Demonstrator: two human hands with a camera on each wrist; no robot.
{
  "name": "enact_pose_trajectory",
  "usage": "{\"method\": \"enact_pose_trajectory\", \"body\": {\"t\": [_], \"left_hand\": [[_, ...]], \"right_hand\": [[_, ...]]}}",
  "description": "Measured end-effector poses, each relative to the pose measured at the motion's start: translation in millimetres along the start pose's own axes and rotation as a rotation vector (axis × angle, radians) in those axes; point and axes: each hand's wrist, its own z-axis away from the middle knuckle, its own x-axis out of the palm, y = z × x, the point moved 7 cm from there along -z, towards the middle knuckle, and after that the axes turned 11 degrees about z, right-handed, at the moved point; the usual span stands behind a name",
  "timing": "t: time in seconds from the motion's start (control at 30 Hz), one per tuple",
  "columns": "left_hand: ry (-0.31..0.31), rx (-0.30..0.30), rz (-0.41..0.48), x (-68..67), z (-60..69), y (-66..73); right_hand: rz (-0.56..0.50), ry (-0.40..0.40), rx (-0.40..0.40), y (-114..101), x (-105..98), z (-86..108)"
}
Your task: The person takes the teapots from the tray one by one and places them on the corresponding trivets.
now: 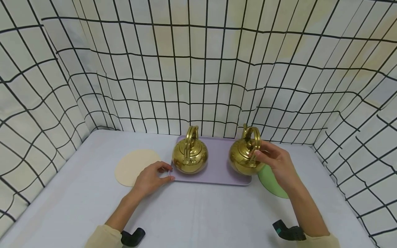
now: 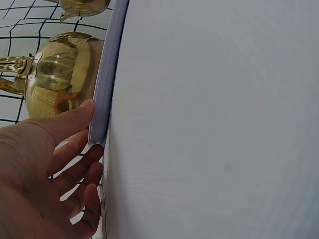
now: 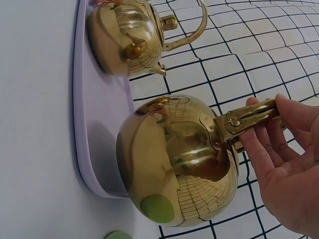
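Observation:
A lilac tray (image 1: 217, 162) lies on the table with a brass teapot (image 1: 190, 156) standing on its left half. My left hand (image 1: 152, 179) holds the tray's near left corner, thumb and fingers against the rim (image 2: 102, 99). With my right hand (image 1: 276, 162) I grip the raised handle (image 3: 254, 117) of a second brass teapot (image 1: 243, 158). That teapot is over the tray's right end and looks tilted in the right wrist view. A shadow falls on the tray beside it; whether its base touches the tray cannot be told.
A cream round mat (image 1: 133, 165) lies left of the tray. On the right, a green round mat (image 1: 273, 182) is partly covered by my right hand and forearm. White walls with a black grid (image 1: 204, 69) enclose the back and sides of the white table (image 1: 192, 213).

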Motion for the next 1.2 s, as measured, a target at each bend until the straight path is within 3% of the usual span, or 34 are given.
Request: {"method": "enact_pose_trajectory", "body": {"t": [0.7,1.2], "left_hand": [[-0.004,-0.010,0.005,-0.7,-0.5,-1.5],[-0.006,-0.017,0.009,-1.5,-0.3,0.2]], "right_hand": [[0.053,0.014,0.036,6,-18,7.6],[0.079,0.024,0.003,11,-33,13.0]]}}
